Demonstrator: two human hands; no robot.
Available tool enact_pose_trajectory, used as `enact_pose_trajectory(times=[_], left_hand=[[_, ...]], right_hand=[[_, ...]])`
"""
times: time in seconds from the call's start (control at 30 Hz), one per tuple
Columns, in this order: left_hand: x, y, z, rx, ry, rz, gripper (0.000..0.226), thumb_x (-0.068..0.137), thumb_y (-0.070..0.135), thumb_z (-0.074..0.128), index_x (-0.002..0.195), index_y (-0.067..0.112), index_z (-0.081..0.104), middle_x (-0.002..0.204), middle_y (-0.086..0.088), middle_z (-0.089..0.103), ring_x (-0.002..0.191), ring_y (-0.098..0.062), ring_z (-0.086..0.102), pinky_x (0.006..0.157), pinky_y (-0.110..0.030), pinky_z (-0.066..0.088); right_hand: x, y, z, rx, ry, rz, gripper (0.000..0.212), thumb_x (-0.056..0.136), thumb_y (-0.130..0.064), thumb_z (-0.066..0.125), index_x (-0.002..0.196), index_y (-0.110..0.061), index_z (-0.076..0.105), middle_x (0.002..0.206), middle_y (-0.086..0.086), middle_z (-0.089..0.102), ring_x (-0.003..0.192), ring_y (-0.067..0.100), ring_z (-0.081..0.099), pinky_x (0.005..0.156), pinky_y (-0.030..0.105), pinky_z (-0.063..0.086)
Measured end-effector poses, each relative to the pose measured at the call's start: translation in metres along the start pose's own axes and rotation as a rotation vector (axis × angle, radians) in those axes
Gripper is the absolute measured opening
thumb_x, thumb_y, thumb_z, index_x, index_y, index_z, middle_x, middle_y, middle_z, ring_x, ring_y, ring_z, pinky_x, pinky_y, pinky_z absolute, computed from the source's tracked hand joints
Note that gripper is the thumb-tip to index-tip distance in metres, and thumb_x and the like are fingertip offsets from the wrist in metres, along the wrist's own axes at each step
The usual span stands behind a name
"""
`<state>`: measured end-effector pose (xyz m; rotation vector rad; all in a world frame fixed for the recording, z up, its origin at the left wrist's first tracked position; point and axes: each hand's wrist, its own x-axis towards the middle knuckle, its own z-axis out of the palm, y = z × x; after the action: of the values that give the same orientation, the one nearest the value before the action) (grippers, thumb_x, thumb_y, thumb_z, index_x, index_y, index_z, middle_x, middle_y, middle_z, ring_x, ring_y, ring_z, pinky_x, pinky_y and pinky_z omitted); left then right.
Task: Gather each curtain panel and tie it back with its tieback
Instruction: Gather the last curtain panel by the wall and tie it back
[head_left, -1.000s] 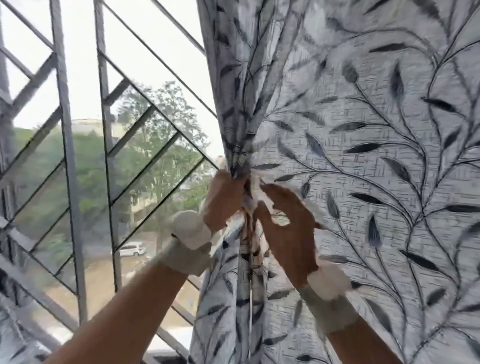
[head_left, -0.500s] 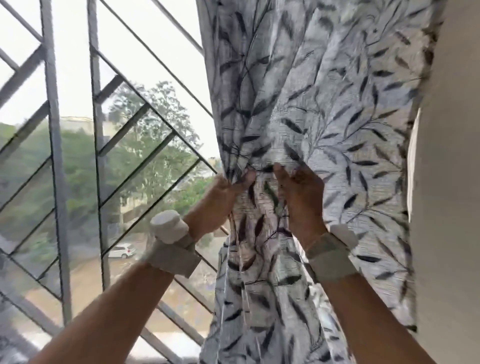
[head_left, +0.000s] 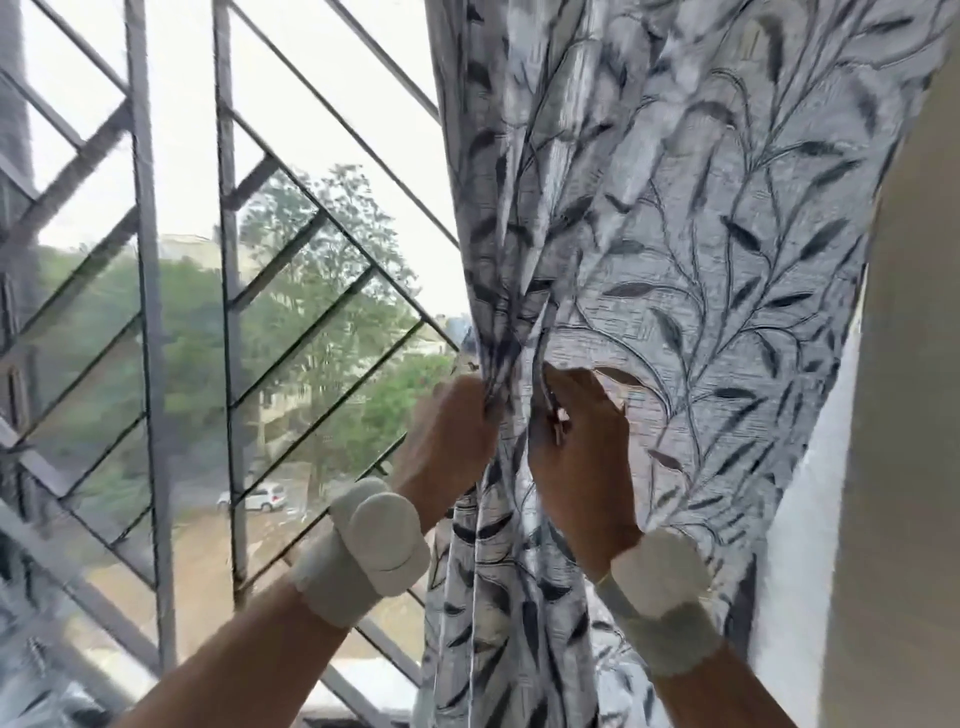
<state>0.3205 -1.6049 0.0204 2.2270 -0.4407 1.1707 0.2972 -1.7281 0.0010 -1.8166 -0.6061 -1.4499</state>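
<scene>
Centre frame: the leaf-patterned curtain (head_left: 675, 249) is bunched to a narrow waist. The left hand (head_left: 452, 431) grips the gathered folds; the right hand (head_left: 582, 452) pinches fabric just beside it. Window grille (head_left: 150, 312) fills the left; wall (head_left: 909, 415) at right edge.

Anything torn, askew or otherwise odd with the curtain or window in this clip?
Nothing stands out. The leaf-print curtain is bunched at its left edge between the left hand and right hand; the window grille looks intact. No tieback is visible.

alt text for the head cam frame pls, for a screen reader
Two hands bunch a leaf-print curtain at a window: the left hand grips the gathered folds and the right hand pinches fabric beside it. A metal grille, trees and a parked car show to the left.
</scene>
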Motion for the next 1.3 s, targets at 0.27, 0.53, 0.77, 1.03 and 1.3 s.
enact_pose_trajectory(times=[0.27, 0.53, 0.77, 1.03, 1.3], left_hand=[[-0.031, -0.009, 0.014, -0.051, -0.383, 0.061, 0.031, 0.088, 0.027, 0.039, 0.099, 0.005, 0.059, 0.092, -0.018, 0.067, 0.085, -0.035, 0.065, 0.073, -0.045, 0.054], [0.008, 0.014, -0.04, -0.264, -0.37, -0.047, 0.058, 0.093, 0.041, 0.05, 0.145, 0.023, 0.032, 0.142, 0.005, 0.043, 0.119, -0.01, 0.051, 0.09, -0.018, 0.041], [0.044, 0.036, 0.014, -0.156, -0.056, -0.161, 0.044, 0.091, 0.046, 0.051, 0.076, 0.006, 0.062, 0.064, -0.008, 0.059, 0.066, -0.03, 0.063, 0.053, -0.029, 0.042], [0.037, 0.03, 0.014, -0.742, -0.205, -0.118, 0.012, 0.093, 0.024, 0.057, 0.089, 0.015, 0.065, 0.077, -0.007, 0.065, 0.069, -0.023, 0.062, 0.065, -0.036, 0.05], [0.038, 0.024, 0.017, -0.74, -0.131, -0.05, 0.018, 0.096, 0.019, 0.05, 0.094, 0.011, 0.066, 0.082, -0.001, 0.066, 0.075, -0.011, 0.062, 0.072, -0.028, 0.05]], right_hand=[[-0.002, 0.004, 0.011, 0.15, -0.103, 0.112, 0.027, 0.087, -0.033, 0.066, 0.101, -0.011, 0.071, 0.097, -0.001, 0.059, 0.083, 0.007, 0.061, 0.071, 0.027, 0.056], [-0.008, 0.025, 0.019, 0.001, -0.158, 0.026, 0.041, 0.086, 0.002, 0.059, 0.126, -0.006, 0.061, 0.104, 0.009, 0.055, 0.084, 0.017, 0.059, 0.078, 0.016, 0.052], [-0.012, 0.029, 0.018, 0.091, -0.188, -0.048, 0.023, 0.086, 0.001, 0.059, 0.106, -0.003, 0.069, 0.103, 0.008, 0.06, 0.09, 0.021, 0.06, 0.076, 0.027, 0.051], [0.027, 0.068, -0.028, 0.307, 0.129, 0.634, 0.093, 0.074, -0.052, 0.071, 0.149, -0.024, 0.024, 0.158, 0.002, 0.016, 0.144, 0.011, 0.015, 0.113, 0.03, 0.021], [0.044, 0.053, -0.011, 0.428, 0.292, 0.42, 0.019, 0.087, -0.026, 0.071, 0.073, -0.014, 0.066, 0.07, 0.001, 0.068, 0.065, 0.013, 0.061, 0.061, 0.017, 0.048]])
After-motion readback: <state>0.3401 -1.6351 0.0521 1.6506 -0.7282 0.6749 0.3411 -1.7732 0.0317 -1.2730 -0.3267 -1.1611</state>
